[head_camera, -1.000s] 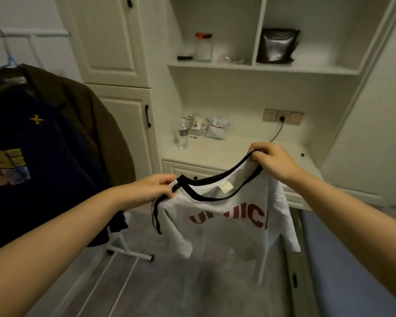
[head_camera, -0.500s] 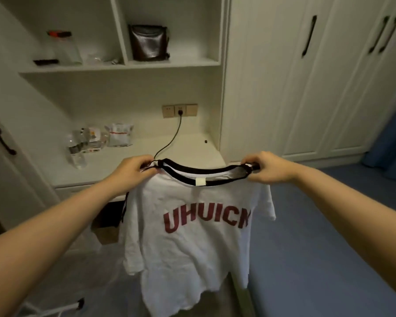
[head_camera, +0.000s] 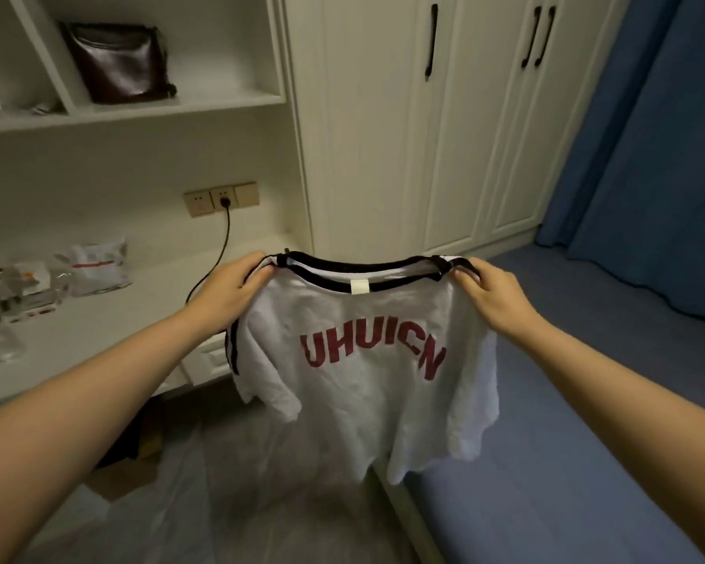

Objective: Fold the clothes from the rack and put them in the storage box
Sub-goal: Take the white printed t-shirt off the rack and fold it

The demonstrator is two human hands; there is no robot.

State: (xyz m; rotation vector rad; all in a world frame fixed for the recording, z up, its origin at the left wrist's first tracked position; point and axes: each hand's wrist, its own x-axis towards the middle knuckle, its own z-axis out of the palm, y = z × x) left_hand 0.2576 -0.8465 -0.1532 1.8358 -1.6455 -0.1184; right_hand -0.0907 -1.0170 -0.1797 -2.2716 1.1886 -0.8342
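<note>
Hanging in the air between two outstretched arms, a white T-shirt faced the camera with its collar uppermost and its hem at the bottom, so its long axis ran vertically, top to bottom, while the shoulder line lay level from left to right. It hung over the grey floor at the edge of a blue bed, touching neither as far as the view showed. The cloth was white and creased, with a black band round the neckline, a small white label at the back of the collar and dark red capital letters arched across the chest. Black stripes ran down the sleeve on the left side; both short sleeves drooped loosely and the hem hung uneven.

Behind it stood a cream wardrobe with black handles, and at the right edge a blue curtain. To the left were open shelves holding a dark brown leather bag, and below them a white desk with white packets near its back edge. A black cable ran down from a wall socket to the desk.

The left hand gripped the shoulder on the left side by the collar, fingers curled over the fabric. The right hand pinched the opposite shoulder at the collar's end, thumb on the near side of the cloth.
</note>
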